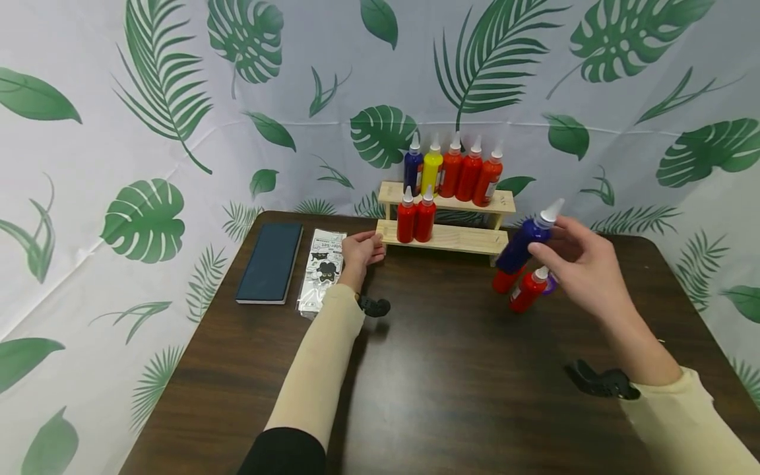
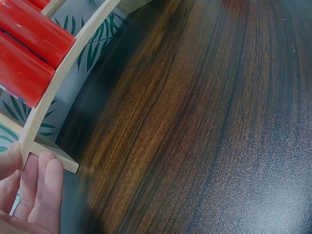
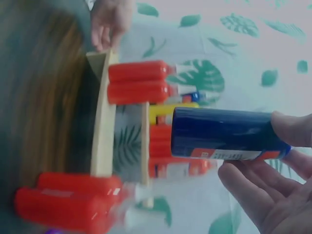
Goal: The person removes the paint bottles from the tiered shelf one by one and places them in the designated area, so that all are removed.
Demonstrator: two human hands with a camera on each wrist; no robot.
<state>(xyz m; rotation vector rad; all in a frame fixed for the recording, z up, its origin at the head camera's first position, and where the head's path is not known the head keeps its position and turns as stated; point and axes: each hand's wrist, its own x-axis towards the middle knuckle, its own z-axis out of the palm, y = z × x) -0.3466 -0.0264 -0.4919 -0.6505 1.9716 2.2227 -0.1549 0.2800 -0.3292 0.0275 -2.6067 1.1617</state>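
My right hand (image 1: 584, 267) holds a dark blue squeeze bottle (image 1: 519, 247) with a white pointed nozzle, tilted and raised off the table near the rack's right end. The right wrist view shows thumb and fingers round the blue bottle (image 3: 219, 131) at its nozzle end. At the other end, my left hand (image 1: 360, 253) pinches the lower step of a two-step wooden rack (image 1: 463, 241); thumb and fingers (image 2: 46, 180) lie on either side of the board. Two red bottles (image 1: 406, 221) stand on that lower step. The upper step bears a blue, a yellow bottle (image 1: 431, 170) and several red ones.
Right of the rack, two red bottles (image 1: 526, 293) stand on the dark table (image 1: 451, 396), partly behind the blue one, with a bit of something purple (image 1: 551, 285) beside them. A dark notebook (image 1: 270, 264) and a packaged ruler set (image 1: 320, 270) lie at left. A leaf-print cloth hangs behind.
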